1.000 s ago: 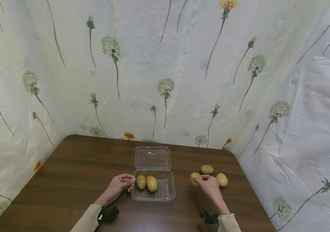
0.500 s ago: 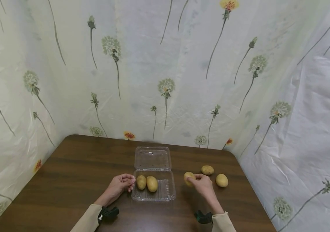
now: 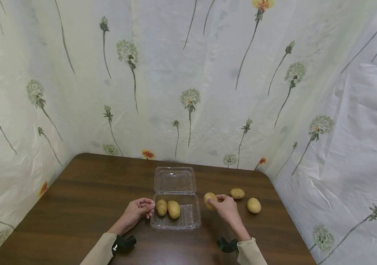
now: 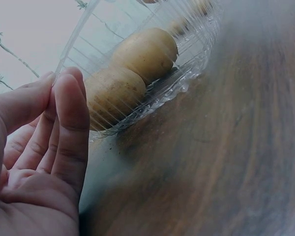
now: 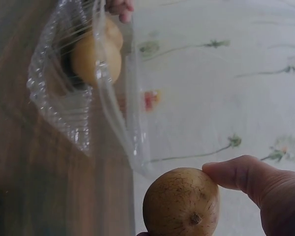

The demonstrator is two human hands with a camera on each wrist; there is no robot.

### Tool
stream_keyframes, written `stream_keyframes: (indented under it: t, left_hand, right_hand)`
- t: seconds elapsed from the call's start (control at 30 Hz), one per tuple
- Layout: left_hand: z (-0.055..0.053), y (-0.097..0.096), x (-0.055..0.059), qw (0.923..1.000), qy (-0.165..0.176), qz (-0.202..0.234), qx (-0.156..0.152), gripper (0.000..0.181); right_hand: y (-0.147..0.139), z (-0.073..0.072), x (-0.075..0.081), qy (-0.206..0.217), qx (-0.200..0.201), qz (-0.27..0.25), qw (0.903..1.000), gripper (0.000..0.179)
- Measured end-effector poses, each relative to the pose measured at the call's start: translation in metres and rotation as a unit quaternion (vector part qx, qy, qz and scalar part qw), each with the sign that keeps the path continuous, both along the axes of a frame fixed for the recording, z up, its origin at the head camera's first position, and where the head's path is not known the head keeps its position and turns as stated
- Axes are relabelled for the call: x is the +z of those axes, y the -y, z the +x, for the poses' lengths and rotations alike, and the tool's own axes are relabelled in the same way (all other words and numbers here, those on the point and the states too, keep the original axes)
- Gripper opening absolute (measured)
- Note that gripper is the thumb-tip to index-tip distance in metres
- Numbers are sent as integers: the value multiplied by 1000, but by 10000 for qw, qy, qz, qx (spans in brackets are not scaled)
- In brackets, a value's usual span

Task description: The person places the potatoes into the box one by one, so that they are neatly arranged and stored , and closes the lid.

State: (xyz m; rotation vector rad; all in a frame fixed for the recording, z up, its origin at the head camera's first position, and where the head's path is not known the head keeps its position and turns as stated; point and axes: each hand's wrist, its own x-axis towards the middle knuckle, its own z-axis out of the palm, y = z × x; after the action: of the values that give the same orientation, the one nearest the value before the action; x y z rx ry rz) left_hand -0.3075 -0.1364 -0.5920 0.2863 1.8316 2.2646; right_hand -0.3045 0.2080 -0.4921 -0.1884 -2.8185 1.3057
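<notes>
Right hand [image 3: 227,209] pinches oval yellow-brown potato [image 3: 209,200], raised just right of open, clear plastic hinged container [image 3: 190,218]; long axis partly hidden. Left hand [image 3: 138,212] pinches container's left rim. Two similar potatoes [image 3: 174,209] lie in its left half.

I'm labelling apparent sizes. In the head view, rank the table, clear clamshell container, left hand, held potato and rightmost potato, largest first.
1. Table
2. Clear clamshell container
3. Left hand
4. Held potato and rightmost potato: not ranked; the held one is partly covered.
</notes>
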Motion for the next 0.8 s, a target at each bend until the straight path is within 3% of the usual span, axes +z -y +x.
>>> stream_keyframes:
  t: [0.8]
  left_hand:
    - [-1, 1, 0, 10000, -61, -62, -30, 25]
  right_hand:
    - [45, 2, 18, -139, 421, -171, 9989, 50]
